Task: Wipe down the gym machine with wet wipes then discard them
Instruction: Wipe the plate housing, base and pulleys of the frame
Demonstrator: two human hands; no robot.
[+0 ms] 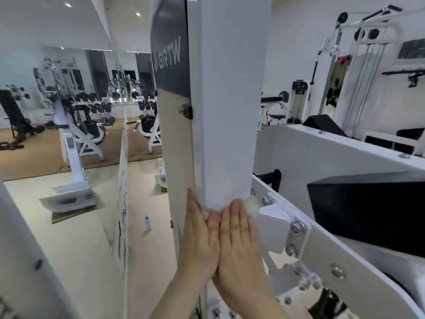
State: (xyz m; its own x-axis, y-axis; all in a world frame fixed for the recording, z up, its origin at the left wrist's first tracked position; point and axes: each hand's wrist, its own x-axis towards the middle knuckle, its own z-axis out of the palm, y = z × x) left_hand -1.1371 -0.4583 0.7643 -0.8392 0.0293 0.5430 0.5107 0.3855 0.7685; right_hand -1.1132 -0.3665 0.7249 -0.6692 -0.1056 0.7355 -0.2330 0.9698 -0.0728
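Against the column (pixel 227 111), left hand (pixel 200 238) and right hand (pixel 239 245) press a wipe (pixel 250 207).

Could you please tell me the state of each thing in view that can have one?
post: upright, under both hands.
wet wipe: bunched, pinned against the post.
left hand: fingers straight, pressing the wet wipe.
right hand: fingers straight, pressing beside it.
bottle: standing upright on the floor.

Mirror wall (pixel 46 72) running at 10 o'clock, dumbbells (pixel 99 108) lining it; beige floor (pixel 80 238) spreading at 8; ceiling spots (pixel 138 14) glowing at 11.
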